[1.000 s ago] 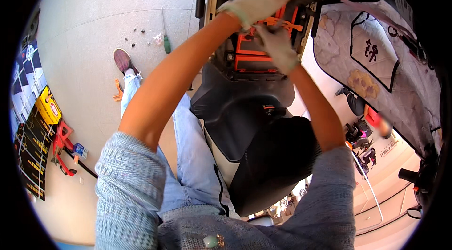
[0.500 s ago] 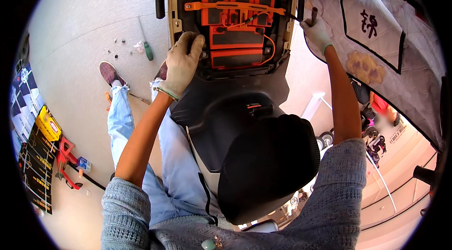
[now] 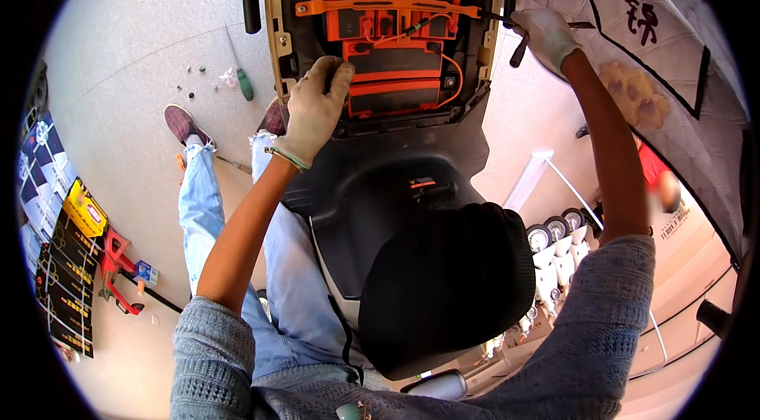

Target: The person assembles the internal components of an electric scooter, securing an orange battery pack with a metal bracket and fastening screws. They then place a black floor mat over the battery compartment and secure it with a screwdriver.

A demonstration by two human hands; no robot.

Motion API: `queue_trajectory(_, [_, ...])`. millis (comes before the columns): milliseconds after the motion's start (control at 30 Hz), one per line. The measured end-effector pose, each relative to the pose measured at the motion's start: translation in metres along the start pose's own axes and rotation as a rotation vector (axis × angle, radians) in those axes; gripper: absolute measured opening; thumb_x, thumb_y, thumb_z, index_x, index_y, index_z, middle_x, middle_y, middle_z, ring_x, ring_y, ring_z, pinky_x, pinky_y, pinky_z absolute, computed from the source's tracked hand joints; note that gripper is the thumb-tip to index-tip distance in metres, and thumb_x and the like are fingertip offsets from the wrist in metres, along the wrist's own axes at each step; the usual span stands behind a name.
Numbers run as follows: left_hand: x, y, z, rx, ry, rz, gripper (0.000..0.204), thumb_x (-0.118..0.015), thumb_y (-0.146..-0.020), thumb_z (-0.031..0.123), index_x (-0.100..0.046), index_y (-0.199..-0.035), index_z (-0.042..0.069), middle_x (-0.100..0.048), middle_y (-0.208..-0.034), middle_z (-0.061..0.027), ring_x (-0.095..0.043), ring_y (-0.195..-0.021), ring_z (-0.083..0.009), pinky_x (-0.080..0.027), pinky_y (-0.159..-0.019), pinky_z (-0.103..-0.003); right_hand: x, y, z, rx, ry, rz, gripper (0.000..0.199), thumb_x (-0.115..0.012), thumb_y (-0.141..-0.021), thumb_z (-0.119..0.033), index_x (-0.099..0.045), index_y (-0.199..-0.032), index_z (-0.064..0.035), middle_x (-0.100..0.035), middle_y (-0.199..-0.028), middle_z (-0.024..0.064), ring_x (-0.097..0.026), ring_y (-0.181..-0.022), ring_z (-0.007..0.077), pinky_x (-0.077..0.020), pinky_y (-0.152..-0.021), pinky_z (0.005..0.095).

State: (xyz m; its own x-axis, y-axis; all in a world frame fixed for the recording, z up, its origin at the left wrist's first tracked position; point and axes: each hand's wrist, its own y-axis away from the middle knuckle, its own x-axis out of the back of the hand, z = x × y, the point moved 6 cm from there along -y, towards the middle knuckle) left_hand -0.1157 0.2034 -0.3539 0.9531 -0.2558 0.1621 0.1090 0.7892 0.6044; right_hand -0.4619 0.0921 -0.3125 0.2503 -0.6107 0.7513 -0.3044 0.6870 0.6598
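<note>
A scooter's floor compartment (image 3: 273, 40) stands uncovered, with an orange battery frame (image 3: 384, 4) and orange wires inside. My gloved left hand (image 3: 317, 107) rests flat on the compartment's lower left part, fingers spread against the orange and black parts, holding nothing. At the compartment's right edge my gloved right hand (image 3: 546, 36) is closed around a thin dark tool (image 3: 518, 52). Below the compartment lie the black scooter body (image 3: 380, 182) and the black seat (image 3: 447, 285).
A green-handled screwdriver (image 3: 244, 83) and several small screws (image 3: 194, 79) lie on the floor to the left. My legs in jeans (image 3: 198, 198) stand beside the scooter. A grey printed cover (image 3: 673, 79) hangs at right. Red tools (image 3: 115, 262) and small wheels (image 3: 554, 230) sit nearby.
My left hand came down from the top of the compartment to its lower left part. My right hand moved out to the right edge, closed on the dark tool.
</note>
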Motion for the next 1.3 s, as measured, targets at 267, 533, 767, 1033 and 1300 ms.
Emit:
queue_trajectory(267, [-0.057,-0.013,0.052,-0.259,-0.053,-0.025,0.023,-0.055,-0.087,0.026,-0.060,-0.097,0.006,-0.064,-0.090,-0.0132,-0.062,-0.085,-0.0311,-0.048,-0.074,-0.038,-0.046,-0.002,0.014,-0.956,-1.757,0.176,0.021,-0.040,-0.089,-0.007,-0.052,-0.074,-0.0007,-0.047,-0.062,0.0049,-0.046,-0.053,0.0147,-0.0403,-0.052,0.0274])
queue_trajectory(533, [-0.155,-0.023,0.145,-0.462,0.038,-0.165,0.050,-0.059,-0.083,0.035,-0.040,-0.122,0.010,-0.060,-0.096,-0.0185,-0.059,-0.085,-0.0373,-0.049,-0.073,-0.045,-0.078,-0.019,-0.016,-0.942,-2.744,-0.053,0.019,-0.036,-0.093,-0.013,-0.049,-0.084,-0.0010,-0.043,-0.063,0.0023,-0.039,-0.047,0.0136,-0.0382,-0.047,0.0250])
queue_trajectory(767, [-0.157,-0.037,0.132,-0.513,-0.239,0.102,0.016,-0.048,-0.089,0.019,-0.049,-0.091,0.003,-0.059,-0.071,-0.0164,-0.060,-0.066,-0.0336,-0.050,-0.057,-0.042,0.024,0.046,-0.001,-0.830,-0.320,0.148,0.049,-0.060,-0.082,-0.040,-0.050,-0.114,-0.0044,-0.062,-0.088,0.0153,-0.059,-0.081,0.0289,-0.0480,-0.061,0.0362])
queue_trajectory(1033, [-0.157,-0.043,0.145,-0.516,-0.096,0.113,0.022,-0.056,-0.086,0.024,-0.053,-0.092,0.004,-0.061,-0.070,-0.0157,-0.060,-0.068,-0.0355,-0.051,-0.060,-0.042,0.010,0.025,-0.007,-0.017,0.404,0.085,0.036,-0.057,-0.083,-0.025,-0.049,-0.114,-0.0078,-0.059,-0.097,0.0114,-0.057,-0.084,0.0308,-0.0476,-0.073,0.0391])
queue_trajectory(1300, [-0.170,-0.035,0.132,-0.251,-0.194,-0.048,0.053,-0.051,-0.084,0.050,-0.051,-0.113,0.006,-0.061,-0.094,-0.0193,-0.060,-0.086,-0.0370,-0.049,-0.074,-0.046,-0.060,0.028,0.016,-0.603,-1.216,0.225,0.024,-0.045,-0.093,-0.027,-0.054,-0.083,-0.0064,-0.048,-0.059,0.0014,-0.047,-0.055,0.0177,-0.0396,-0.053,0.0286])
